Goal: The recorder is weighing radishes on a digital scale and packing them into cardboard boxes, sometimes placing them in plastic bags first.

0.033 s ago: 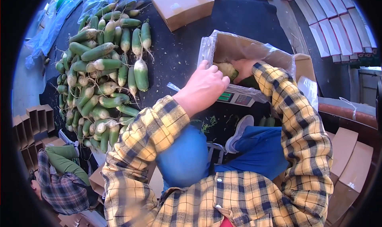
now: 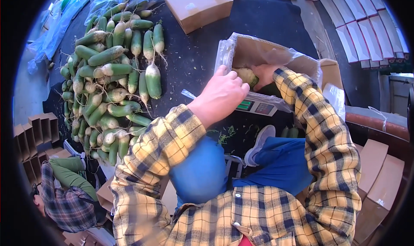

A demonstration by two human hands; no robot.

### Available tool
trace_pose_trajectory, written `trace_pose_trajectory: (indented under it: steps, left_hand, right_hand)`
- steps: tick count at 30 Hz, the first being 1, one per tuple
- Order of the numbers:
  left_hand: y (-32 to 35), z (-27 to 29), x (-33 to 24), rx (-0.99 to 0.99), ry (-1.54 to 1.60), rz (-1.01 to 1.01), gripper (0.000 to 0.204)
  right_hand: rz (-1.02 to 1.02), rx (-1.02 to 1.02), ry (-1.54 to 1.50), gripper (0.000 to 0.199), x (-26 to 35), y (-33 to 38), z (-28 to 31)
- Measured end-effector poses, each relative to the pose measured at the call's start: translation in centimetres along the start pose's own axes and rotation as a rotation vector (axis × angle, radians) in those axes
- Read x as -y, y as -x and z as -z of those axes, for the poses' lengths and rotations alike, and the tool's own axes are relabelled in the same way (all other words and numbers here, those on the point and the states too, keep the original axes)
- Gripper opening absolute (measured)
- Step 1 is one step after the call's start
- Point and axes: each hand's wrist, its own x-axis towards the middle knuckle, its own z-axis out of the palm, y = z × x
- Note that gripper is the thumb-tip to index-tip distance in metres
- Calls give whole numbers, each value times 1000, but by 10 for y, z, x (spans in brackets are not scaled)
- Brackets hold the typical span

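Note:
A cardboard box (image 2: 269, 48) lined with clear plastic stands right of centre on top of a scale (image 2: 264, 108) with a green-lit display. My left hand (image 2: 221, 93) is closed over the box's near left edge, its fingers curled on the rim and the plastic liner. Inside the box, my right hand (image 2: 264, 75) grips the green end of a green-and-white radish (image 2: 245, 76); some of its fingers are hidden. To the left lies a large heap of green radishes (image 2: 110, 69) with pale, rooty ends.
A closed cardboard carton (image 2: 196, 7) sits at the far side of the dark-covered table (image 2: 189, 52). Blue plastic sheeting (image 2: 47, 41) lies at far left. White boxes (image 2: 362, 26) are stacked at far right, brown cartons (image 2: 381, 177) at near right. Another person (image 2: 69, 194) sits at lower left.

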Motion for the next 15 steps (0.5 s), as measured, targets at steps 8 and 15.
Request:
trace_pose_trajectory:
  steps: [8,15]
  left_hand:
    - [-2,0,-1,14,-9,-20,4]
    - [-1,6,-5,37,-55,-3,5]
  right_hand:
    - [-98,27,109,70,1,11,-9]
    - [-104,18,162,60,-12,22,-35]
